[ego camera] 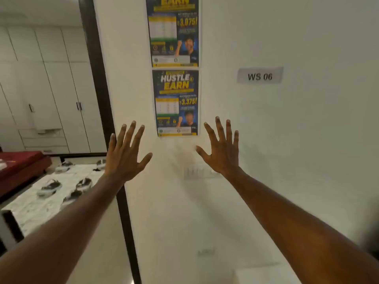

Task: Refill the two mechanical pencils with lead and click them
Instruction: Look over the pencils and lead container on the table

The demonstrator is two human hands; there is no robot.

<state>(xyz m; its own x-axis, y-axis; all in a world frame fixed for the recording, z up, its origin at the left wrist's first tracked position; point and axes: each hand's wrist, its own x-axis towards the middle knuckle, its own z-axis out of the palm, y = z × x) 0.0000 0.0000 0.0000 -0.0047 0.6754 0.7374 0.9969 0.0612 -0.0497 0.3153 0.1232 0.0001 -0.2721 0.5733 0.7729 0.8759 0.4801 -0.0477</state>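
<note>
- While I hold left hand (125, 156) and right hand (222, 149) spread wide, empty, before the wall (287, 140): no pencils visible.
- Risk: reaching blind, I could miss them.

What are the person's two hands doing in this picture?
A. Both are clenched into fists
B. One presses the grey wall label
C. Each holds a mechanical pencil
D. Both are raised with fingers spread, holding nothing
D: the left hand and the right hand are both held up before the wall, fingers spread, empty.

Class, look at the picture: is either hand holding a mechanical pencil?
No, the left hand and right hand are both spread open and empty.
</note>
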